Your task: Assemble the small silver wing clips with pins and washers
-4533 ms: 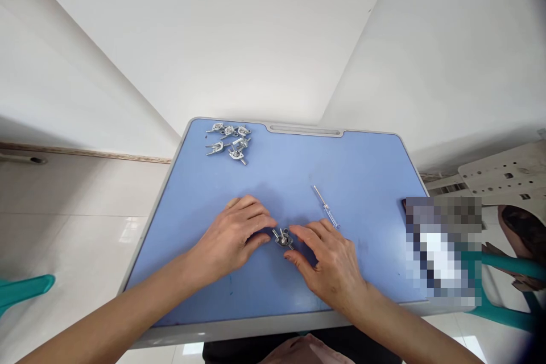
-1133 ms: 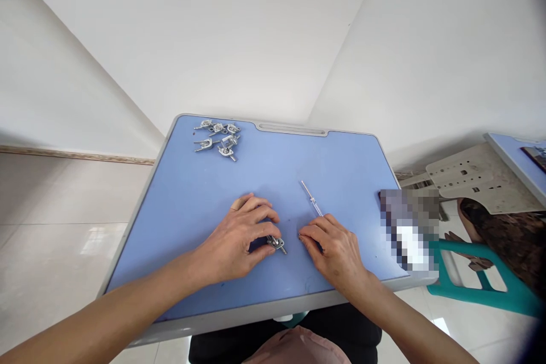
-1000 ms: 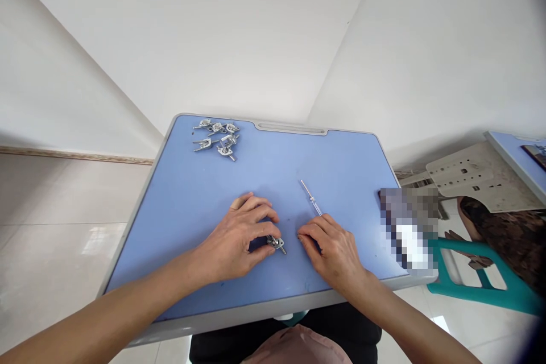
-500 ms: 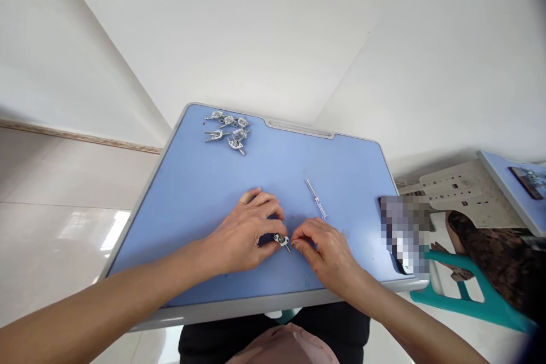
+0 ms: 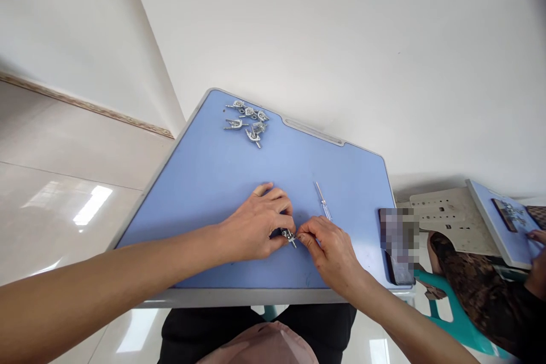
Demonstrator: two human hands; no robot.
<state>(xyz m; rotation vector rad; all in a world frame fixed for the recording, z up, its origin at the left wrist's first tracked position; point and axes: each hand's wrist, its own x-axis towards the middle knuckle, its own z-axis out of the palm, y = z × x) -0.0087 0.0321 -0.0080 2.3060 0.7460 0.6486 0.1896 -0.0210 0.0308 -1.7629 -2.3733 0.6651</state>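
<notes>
We pinch the metal fitting (image 5: 291, 238) in our left hand (image 5: 267, 224); our right hand (image 5: 333, 248), fingertips (image 5: 302, 230) together, now sits nearer, any hold unclear.

Shiny metal fitting (image 5: 290, 236), clear plastic screwdriver handle (image 5: 326, 210), smooth matt blue tabletop (image 5: 256, 170), glossy floor tiles (image 5: 55, 227)

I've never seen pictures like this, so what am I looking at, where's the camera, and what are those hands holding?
No machine here: these are a person's bare hands, filmed by a camera worn on the head, looking forward and down. The left hand holds a small metal fitting over a blue tabletop. The right hand has thumb and forefinger close beside it; whether they grip anything is too small to tell. Also on the table lie a screwdriver, similar parts near the far-left corner, and a partly pixelated flat object on the right.
</notes>
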